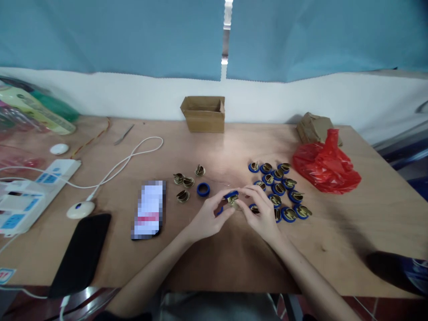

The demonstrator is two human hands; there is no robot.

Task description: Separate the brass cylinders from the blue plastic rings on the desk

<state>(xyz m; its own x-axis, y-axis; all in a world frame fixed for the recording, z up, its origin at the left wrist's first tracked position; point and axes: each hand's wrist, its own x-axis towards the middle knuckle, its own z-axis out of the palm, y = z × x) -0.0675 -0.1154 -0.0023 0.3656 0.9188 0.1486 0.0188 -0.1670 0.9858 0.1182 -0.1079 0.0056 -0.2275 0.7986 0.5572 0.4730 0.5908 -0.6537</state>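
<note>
A wooden surface point(327, 236) carries everything, its middle and near edge left to the person's work. At its left edge lies a white power strip point(55, 180) with cables plugged in, probably put aside there so the leads stay out of the way. A knotted red bag point(329, 167) sits toward the far right corner, partly in front of a brown package point(310, 127). A black phone point(82, 252) reaches the near edge by the left corner, and a second, lit phone point(149, 209) lies left of centre, perhaps turned so its screen can be seen. An open cardboard box point(205, 122) stands at the middle of the far edge.

Blue-ringed brass pieces point(278, 189) are gathered right of centre, apart from the bare brass pieces point(183, 196) left of centre; the split looks like sorting.

Over the middle, toward the near edge, the left hand point(210, 218) and right hand point(262, 214) meet, fingers curled nearly closed. Both pinch one small brass-and-blue piece point(232, 199) between thumbs and fingers, seemingly to steady it from two sides; how its parts join is too small to tell. A lone blue ring point(203, 195) lies just beyond the left hand, beside the bare pieces.
</note>
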